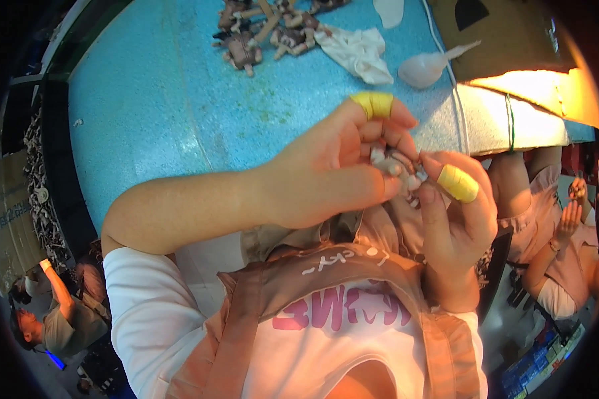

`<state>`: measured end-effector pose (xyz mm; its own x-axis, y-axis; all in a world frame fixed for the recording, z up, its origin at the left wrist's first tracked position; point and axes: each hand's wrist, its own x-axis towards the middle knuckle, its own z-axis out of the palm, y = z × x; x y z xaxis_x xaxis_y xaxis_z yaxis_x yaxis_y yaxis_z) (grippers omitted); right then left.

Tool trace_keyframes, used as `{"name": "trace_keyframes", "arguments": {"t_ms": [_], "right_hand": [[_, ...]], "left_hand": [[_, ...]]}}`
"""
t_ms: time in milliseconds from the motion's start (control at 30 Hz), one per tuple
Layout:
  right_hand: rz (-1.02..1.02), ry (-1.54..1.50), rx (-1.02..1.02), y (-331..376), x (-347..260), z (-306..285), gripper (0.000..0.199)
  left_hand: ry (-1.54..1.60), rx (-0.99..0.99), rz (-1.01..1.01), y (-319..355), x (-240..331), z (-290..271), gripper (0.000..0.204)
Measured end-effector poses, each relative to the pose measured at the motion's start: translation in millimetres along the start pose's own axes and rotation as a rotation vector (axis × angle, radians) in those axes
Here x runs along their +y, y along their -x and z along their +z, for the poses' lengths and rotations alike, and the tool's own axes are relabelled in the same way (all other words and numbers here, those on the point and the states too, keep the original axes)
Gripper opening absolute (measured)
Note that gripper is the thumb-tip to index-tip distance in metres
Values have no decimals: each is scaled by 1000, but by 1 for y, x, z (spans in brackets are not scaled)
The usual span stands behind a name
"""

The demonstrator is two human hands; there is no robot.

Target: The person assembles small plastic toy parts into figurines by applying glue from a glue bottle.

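A small pale and brown figurine [398,166] is held up between my two hands, in front of my apron near the table's edge. My left hand [336,166] closes round it, with the thumb along its near side and yellow tape on the forefinger. At its right end, the fingertips of my right hand [464,216] pinch it; one of those fingers also wears yellow tape. Much of the figurine is hidden by my fingers, so its details are hard to make out.
On the blue table [153,100], several brown figurines [263,36] lie in a heap beside a white cloth [361,53] and a squeeze bulb [422,70]. A white cable [454,86] runs by a cardboard box [506,40]. Co-workers [559,259] sit at right and left.
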<state>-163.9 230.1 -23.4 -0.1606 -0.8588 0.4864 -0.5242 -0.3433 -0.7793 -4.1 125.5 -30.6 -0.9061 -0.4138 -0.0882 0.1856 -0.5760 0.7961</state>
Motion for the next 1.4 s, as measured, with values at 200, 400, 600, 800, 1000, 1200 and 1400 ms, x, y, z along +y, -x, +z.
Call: {"name": "trace_keyframes", "arguments": {"t_ms": [200,400,600,800,1000,1200,1400], "right_hand": [[221,21,-74,13,2,-40,18],[515,760,-533,69,12,-155,17],[290,1029,-451,61,0,-149,28],[134,478,-124,-10,17,-52,32],[169,498,50,-56,51,8,30],[284,4,104,-48,51,12,27],[448,-595,5,-25,10,24,31]], "left_hand": [[-410,-94,20,3,5,7,63],[-1417,221,556,-13,48,-37,50],[-2179,289,524,-21,62,-69,46],[-2102,395,447,-16,64,-62,42],[-1814,556,436,-13,74,-53,39],[-1217,554,675,-16,68,-56,37],[-377,444,259,-19,40,-24,46]]}}
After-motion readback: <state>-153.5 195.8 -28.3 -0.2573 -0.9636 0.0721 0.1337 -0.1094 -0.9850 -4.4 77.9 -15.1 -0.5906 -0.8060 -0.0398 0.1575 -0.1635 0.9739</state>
